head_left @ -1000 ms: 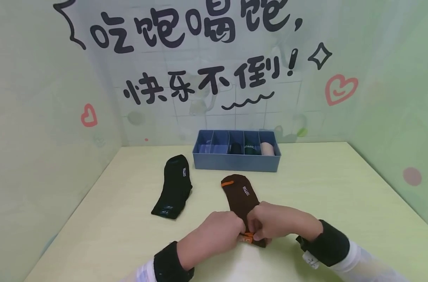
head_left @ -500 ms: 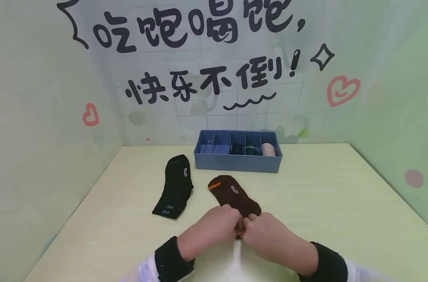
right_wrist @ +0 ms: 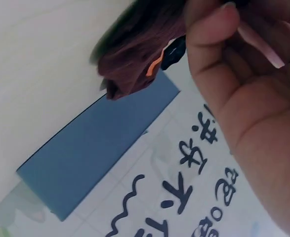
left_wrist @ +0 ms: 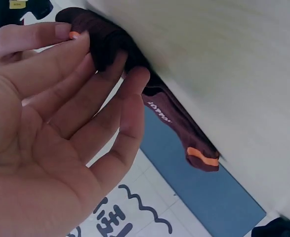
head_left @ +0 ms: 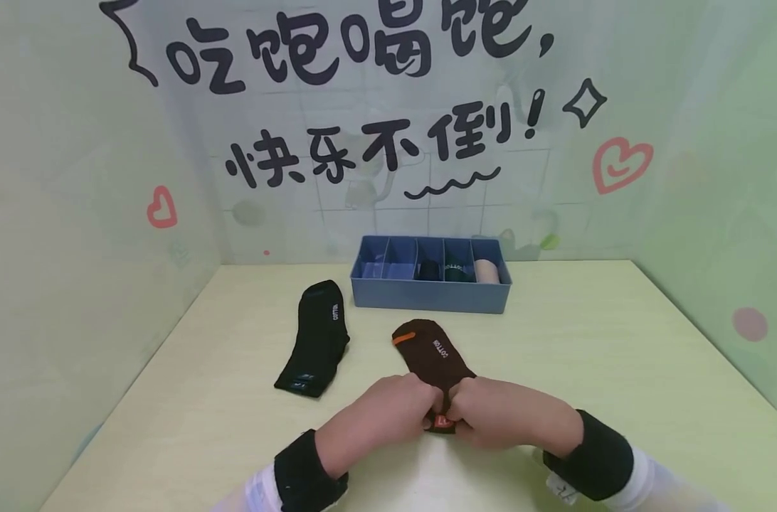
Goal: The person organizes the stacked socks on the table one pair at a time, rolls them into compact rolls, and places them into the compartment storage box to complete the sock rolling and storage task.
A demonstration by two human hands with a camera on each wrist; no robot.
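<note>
A brown sock (head_left: 432,352) with an orange stripe at the toe and white lettering lies on the table, its toe pointing away from me. My left hand (head_left: 388,409) pinches the left side of its cuff end between thumb and index finger; the left wrist view shows the other fingers spread loosely beside the sock. On the opposite side of the cuff, my right hand (head_left: 506,412) grips the fabric with curled fingers, partly cut off in the right wrist view. An orange label on the cuff shows between the two hands.
A dark sock (head_left: 313,341) lies flat to the left on the table (head_left: 619,370). At the back stands a blue divided box (head_left: 430,296); its right compartments hold a black roll (head_left: 429,270), a dark green roll (head_left: 455,270) and a pale pink roll (head_left: 486,271).
The brown sock's toe swings left and then partly back right. Both hands shift at the cuff, the right one moving in below and then slightly up and outward. The dark sock stays put.
</note>
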